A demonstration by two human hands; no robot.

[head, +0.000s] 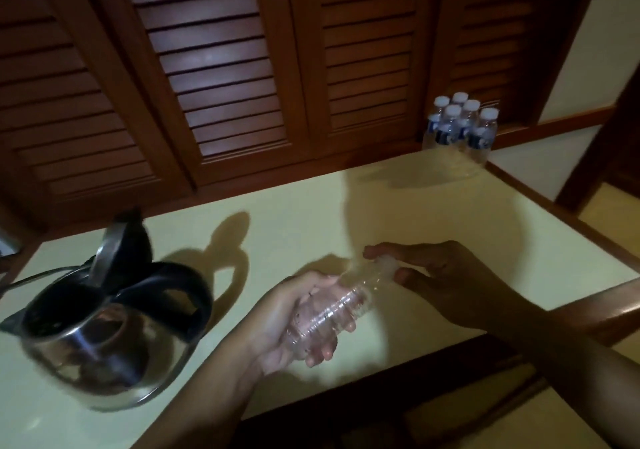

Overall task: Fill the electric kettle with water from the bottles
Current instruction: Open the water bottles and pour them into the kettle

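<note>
Head view: left hand [285, 313] palm-up, fingers curled round the body of a clear ribbed plastic bottle [353, 294], held nearly horizontal above the table, neck pointing right. Right hand [443, 275] at the bottle's mouth, thumb and fingertips pinching the whitish cap [386, 265]; cap blurred, cannot tell if screwed on or loose. Water level in the bottle not readable. Stainless-steel electric kettle with black handle [100, 337] stands on the pale yellow-green tabletop [311, 213], left of the hands and apart from them, hinged lid [117, 251] tipped up, opening exposed. Dark cord [31, 277] runs off behind the kettle to the left. Cluster of five small water bottles with white caps and blue labels [460, 130] at the far right corner of the table, well apart from the hands. Brown louvred wooden doors [225, 67] behind.
</note>
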